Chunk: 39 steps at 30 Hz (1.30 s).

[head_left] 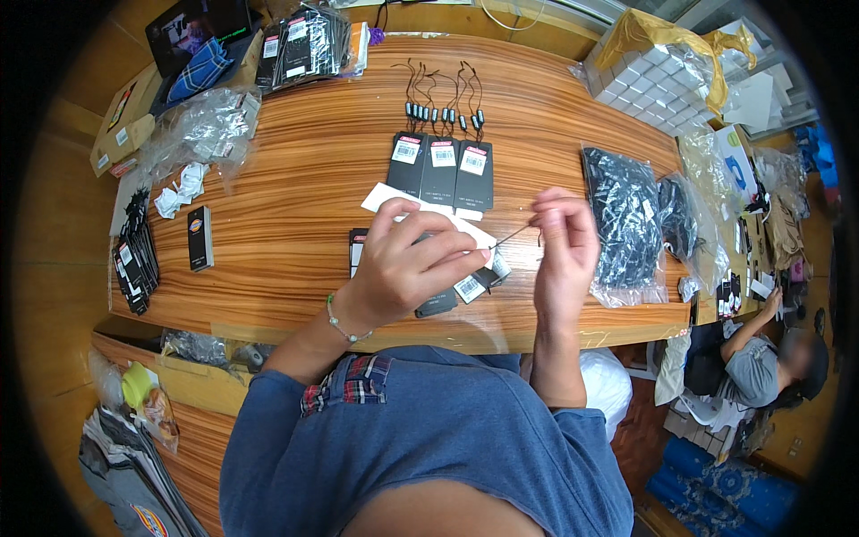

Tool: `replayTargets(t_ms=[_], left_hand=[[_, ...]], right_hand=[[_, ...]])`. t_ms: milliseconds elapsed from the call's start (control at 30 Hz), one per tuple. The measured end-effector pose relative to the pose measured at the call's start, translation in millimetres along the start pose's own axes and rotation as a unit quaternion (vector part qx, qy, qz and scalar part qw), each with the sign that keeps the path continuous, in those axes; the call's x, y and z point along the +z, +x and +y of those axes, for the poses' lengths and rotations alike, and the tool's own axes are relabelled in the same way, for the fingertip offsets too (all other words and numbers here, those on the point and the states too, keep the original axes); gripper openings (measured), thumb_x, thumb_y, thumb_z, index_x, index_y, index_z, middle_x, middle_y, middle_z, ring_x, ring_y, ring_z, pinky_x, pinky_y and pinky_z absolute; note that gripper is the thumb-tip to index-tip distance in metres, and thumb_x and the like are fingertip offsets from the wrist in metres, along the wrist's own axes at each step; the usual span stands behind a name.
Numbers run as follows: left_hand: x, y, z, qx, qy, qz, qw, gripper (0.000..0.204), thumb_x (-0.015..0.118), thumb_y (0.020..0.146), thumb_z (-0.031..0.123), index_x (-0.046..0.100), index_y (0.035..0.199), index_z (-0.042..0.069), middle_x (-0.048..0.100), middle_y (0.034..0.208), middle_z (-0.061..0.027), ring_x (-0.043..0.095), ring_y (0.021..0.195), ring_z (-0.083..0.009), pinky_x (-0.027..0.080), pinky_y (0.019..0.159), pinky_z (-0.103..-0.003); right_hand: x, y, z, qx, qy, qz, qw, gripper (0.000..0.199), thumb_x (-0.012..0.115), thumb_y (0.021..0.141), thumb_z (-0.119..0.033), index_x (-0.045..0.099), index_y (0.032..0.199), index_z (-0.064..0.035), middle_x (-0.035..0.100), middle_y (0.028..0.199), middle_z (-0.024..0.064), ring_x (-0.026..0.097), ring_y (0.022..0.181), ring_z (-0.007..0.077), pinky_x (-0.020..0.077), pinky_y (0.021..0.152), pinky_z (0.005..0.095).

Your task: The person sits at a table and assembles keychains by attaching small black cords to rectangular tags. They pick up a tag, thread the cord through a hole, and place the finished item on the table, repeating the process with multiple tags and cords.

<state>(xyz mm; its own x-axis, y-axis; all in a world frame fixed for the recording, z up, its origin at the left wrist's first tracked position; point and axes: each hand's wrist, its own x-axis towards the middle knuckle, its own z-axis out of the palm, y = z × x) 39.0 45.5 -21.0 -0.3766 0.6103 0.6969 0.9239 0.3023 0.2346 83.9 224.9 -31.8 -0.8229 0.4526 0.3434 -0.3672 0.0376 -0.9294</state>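
My left hand [407,259] is closed, thumb and fingers pinching a long white card [383,195] whose ends show on both sides of the hand. From near those fingertips a thin dark cord [514,235] runs taut to my right hand [568,237], which pinches its other end. Just beyond the white card lie several black hang tags [442,179] side by side, with white labels on them and looped black strings [445,115] pointing away from me. Other black tags [437,305] lie partly hidden under my left hand, next to a labelled one [469,287].
Right of my hands lies a clear bag of black strings [624,224]. A box of small white packs [649,80] stands far right. At left are a fanned tag stack [136,255], a single black tag [200,238] and crumpled plastic [201,125]. Another person [756,367] sits at right.
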Motion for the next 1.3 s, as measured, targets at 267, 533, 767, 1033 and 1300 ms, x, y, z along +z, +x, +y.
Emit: replayTargets(t_ms=[267, 533, 767, 1033, 1300], left_hand=[[8, -1, -10, -0.076, -0.135, 0.045, 0.987, 0.007, 0.062, 0.071, -0.001, 0.062, 0.075, 0.004, 0.062, 0.082, -0.0039, 0.058, 0.076, -0.0169, 0.046, 0.069, -0.033], [18, -9, -18, -0.250, -0.465, -0.026, 0.849, 0.007, 0.056, 0.081, 0.001, 0.059, 0.087, -0.001, 0.060, 0.093, -0.0118, 0.059, 0.087, -0.0188, 0.047, 0.075, -0.028], [16, 1, -17, -0.174, -0.422, -0.053, 0.888, 0.044, 0.070, 0.072, 0.034, 0.057, 0.098, 0.000, 0.056, 0.096, -0.0121, 0.056, 0.091, -0.0250, 0.043, 0.081, -0.032], [15, 3, 6, -0.255, -0.340, -0.167, 0.890, 0.079, 0.079, 0.059, 0.039, 0.037, 0.115, 0.002, 0.049, 0.104, -0.0136, 0.051, 0.100, -0.0301, 0.041, 0.085, -0.039], [26, -3, 6, -0.202, -0.481, -0.169, 0.836, 0.093, 0.074, 0.068, 0.037, 0.019, 0.131, -0.002, 0.034, 0.128, -0.0205, 0.034, 0.124, -0.0291, 0.030, 0.101, -0.037]], right_hand=[[-9, 8, -11, 0.055, 0.263, -0.060, 0.962, 0.011, 0.047, 0.092, -0.013, 0.047, 0.091, -0.0024, 0.054, 0.073, 0.0122, 0.053, 0.064, 0.0166, 0.0449, 0.061, 0.0254], [2, 9, -13, 0.125, 0.425, -0.147, 0.885, 0.014, 0.048, 0.091, -0.017, 0.046, 0.093, -0.0035, 0.056, 0.075, 0.0140, 0.056, 0.063, 0.0198, 0.0471, 0.057, 0.0276], [19, -4, -18, 0.106, 0.364, -0.101, 0.920, 0.013, 0.049, 0.090, -0.015, 0.047, 0.093, -0.0019, 0.054, 0.092, 0.0154, 0.059, 0.080, 0.0224, 0.0507, 0.075, 0.0342], [34, -10, -21, -0.011, 0.264, -0.022, 0.964, 0.010, 0.050, 0.089, -0.009, 0.048, 0.094, -0.0006, 0.050, 0.099, 0.0143, 0.057, 0.084, 0.0200, 0.0484, 0.078, 0.0315], [34, -9, -15, -0.070, 0.204, -0.007, 0.976, 0.007, 0.050, 0.088, -0.005, 0.050, 0.093, -0.0005, 0.050, 0.100, 0.0135, 0.057, 0.083, 0.0180, 0.0482, 0.078, 0.0303]])
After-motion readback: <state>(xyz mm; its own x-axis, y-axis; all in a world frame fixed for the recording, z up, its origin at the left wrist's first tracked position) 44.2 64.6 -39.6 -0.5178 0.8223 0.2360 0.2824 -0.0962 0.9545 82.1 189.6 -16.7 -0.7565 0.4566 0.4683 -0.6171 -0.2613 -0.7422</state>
